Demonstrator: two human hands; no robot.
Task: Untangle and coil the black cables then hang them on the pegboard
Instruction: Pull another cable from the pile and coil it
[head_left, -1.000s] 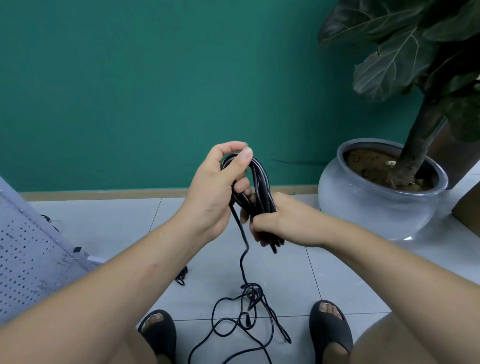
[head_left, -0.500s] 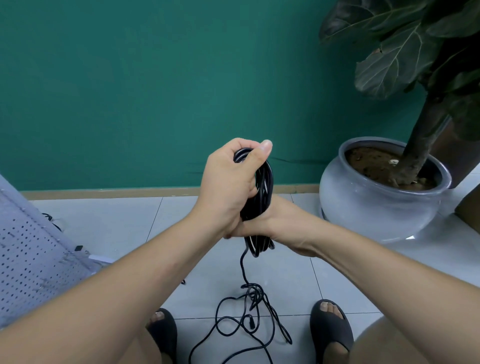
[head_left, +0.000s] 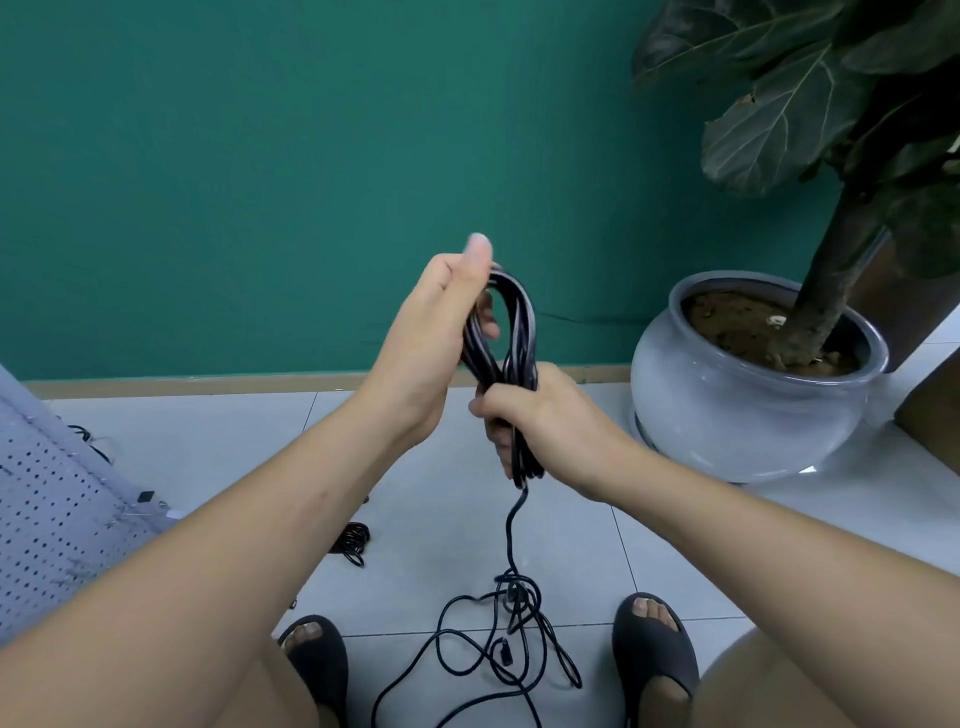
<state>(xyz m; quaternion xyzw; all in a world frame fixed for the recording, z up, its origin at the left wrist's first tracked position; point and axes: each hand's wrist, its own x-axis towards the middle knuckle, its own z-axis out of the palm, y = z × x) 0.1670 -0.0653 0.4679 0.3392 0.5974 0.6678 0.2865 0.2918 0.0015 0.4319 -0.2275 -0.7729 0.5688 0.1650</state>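
Both hands hold a black cable coil (head_left: 511, 332) up in front of the green wall (head_left: 260, 156). The left hand (head_left: 441, 332) has its grip closed on the coil's upper loop, thumb raised; the right hand (head_left: 535, 415) is fisted tight around the bunched lower part. One strand drops from the right fist to a loose tangle (head_left: 498, 639) on the tiled floor (head_left: 208, 457) (between two sandalled feet). A pegboard (head_left: 47, 519) leans at far left, and a smaller cable bundle (head_left: 354, 540) lies near it.
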